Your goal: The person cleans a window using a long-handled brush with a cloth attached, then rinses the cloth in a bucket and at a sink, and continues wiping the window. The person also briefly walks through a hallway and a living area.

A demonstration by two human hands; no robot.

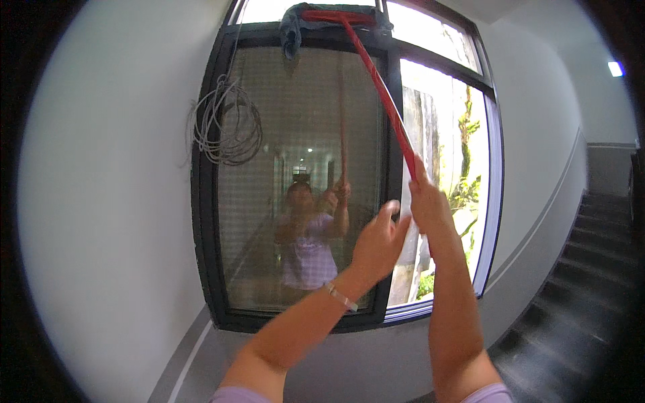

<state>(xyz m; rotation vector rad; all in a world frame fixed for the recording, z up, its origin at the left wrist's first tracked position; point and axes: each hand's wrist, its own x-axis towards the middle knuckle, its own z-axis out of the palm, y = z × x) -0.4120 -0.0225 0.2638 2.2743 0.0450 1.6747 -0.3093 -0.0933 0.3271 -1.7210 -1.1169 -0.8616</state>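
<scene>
My right hand [429,207] is wrapped around the lower part of a red pole [381,90]. The pole slants up and left to a red crosspiece [327,17]. A wet-looking dark grey-blue cloth [291,38] is draped around that crosspiece, and one end hangs down over the top of the window sash. Just left of the pole, my left hand [381,239] is raised with its fingers apart and holds nothing; it is slightly blurred. Behind both hands stands a dark-framed window with a reflective glass pane [292,116], which mirrors a person holding the pole.
A coil of grey cable [229,123] hangs at the window's left side. To the right, the window opening [443,201] shows plants and a weathered wall outside. Dark stairs [569,302] run along the right wall [534,101]. A white wall [111,151] flanks the left.
</scene>
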